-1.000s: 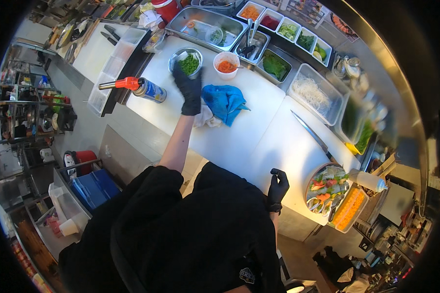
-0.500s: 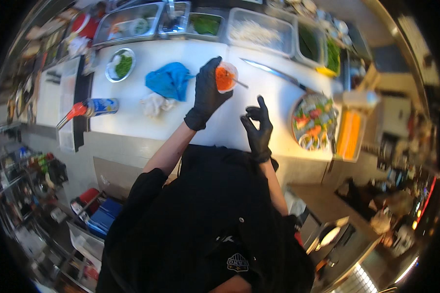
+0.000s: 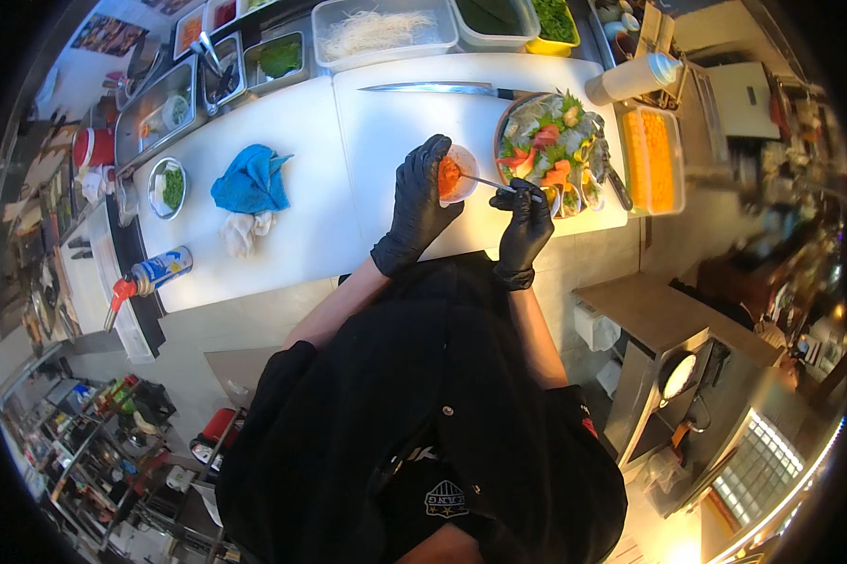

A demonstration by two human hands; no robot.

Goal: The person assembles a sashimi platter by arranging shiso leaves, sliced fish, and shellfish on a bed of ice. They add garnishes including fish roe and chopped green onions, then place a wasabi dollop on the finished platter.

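At the near edge of a white cutting board [image 3: 395,132], a person in black leans over the counter, both hands in black gloves. Their left hand [image 3: 419,202] is wrapped around a small clear cup [image 3: 456,176] of orange-red filling, fingers curled closed on its wall, holding it just above the board. Their right hand [image 3: 527,221] sits just to the right of the cup, fingertips pinched together on the handle of a thin metal spoon [image 3: 489,182]. The spoon's long axis runs roughly left to right, its tip reaching into the cup's mouth and its handle trailing back to the right hand. Just beyond the right hand, further right and slightly away from the body, lies a round plate [image 3: 553,141] crowded with fish slices and green leaves; the right hand is the nearer one to it. A long knife [image 3: 437,89] lies across the far side of the board. Well to the left rest a blue cloth [image 3: 249,181] and a small bowl of greens [image 3: 168,186].
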